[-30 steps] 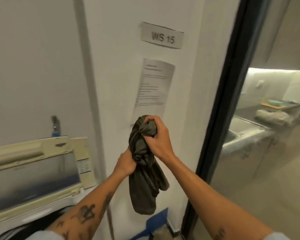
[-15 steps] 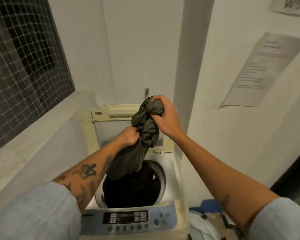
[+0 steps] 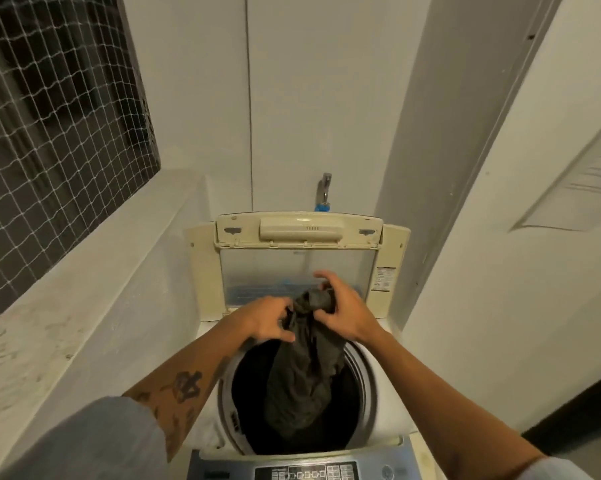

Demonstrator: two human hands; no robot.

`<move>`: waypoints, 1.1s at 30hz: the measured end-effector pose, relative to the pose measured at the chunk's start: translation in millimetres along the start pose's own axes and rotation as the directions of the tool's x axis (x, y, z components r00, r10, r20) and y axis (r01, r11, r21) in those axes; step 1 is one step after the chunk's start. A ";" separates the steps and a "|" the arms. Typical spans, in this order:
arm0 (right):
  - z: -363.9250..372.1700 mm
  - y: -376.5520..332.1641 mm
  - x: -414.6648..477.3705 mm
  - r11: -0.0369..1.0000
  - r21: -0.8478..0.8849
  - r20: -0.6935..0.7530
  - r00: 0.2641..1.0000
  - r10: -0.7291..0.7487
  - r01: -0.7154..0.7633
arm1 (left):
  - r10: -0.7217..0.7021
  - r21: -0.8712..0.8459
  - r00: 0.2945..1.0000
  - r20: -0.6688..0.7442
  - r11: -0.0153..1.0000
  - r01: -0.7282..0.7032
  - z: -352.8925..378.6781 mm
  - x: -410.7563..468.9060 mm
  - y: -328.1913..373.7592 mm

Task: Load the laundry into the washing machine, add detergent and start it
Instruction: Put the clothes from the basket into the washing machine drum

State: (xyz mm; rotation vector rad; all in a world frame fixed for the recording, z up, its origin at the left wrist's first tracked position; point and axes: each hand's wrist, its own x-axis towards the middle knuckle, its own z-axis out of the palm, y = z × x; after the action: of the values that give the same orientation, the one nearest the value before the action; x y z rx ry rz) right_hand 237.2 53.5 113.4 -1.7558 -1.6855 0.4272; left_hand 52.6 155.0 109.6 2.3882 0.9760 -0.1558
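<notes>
We are gripping the bunched top of a dark grey garment (image 3: 304,375) with our left hand (image 3: 269,322) and right hand (image 3: 344,317), both closed on it. Its lower part is hanging into the drum (image 3: 292,434) of the washing machine (image 3: 396,420), whose lid (image 3: 299,258) is standing open behind.

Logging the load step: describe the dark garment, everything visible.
The dark garment is an olive-grey piece of soft, wrinkled fabric, bunched so its type cannot be told. Its top is gathered into a wad pinched between the left hand and the right hand, just in front of the raised lid. The rest hangs down as a loose, creased bundle into the round opening of the drum, its lower end dark against the interior; whether it touches anything below cannot be told.
</notes>
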 end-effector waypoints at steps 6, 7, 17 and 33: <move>23.9 24.7 -1.3 0.992 -0.124 0.144 0.990 0.006 0.012 | -0.053 0.087 0.987 -0.152 0.994 0.066 19.7 -1.8 -18.2; 28.2 26.7 -1.2 0.991 -0.134 0.140 0.990 0.008 0.011 | -0.060 0.083 0.985 -0.161 0.994 0.074 24.2 -1.7 -19.5; 108.7 110.2 -33.8 0.919 -0.360 0.336 0.897 0.288 -0.160 | -0.114 0.158 0.990 -0.085 0.979 0.126 118.1 19.6 -42.3; 236.0 230.7 -59.9 0.874 -0.421 0.698 0.529 0.483 -0.244 | -0.198 0.070 0.938 0.285 0.980 0.185 282.9 107.5 -108.6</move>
State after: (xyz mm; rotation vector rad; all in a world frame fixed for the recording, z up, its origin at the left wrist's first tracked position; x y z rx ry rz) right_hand 253.1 60.5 -221.6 -2.3523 -1.9856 1.4197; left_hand 84.9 134.4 -209.6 2.2198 1.0674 -0.5893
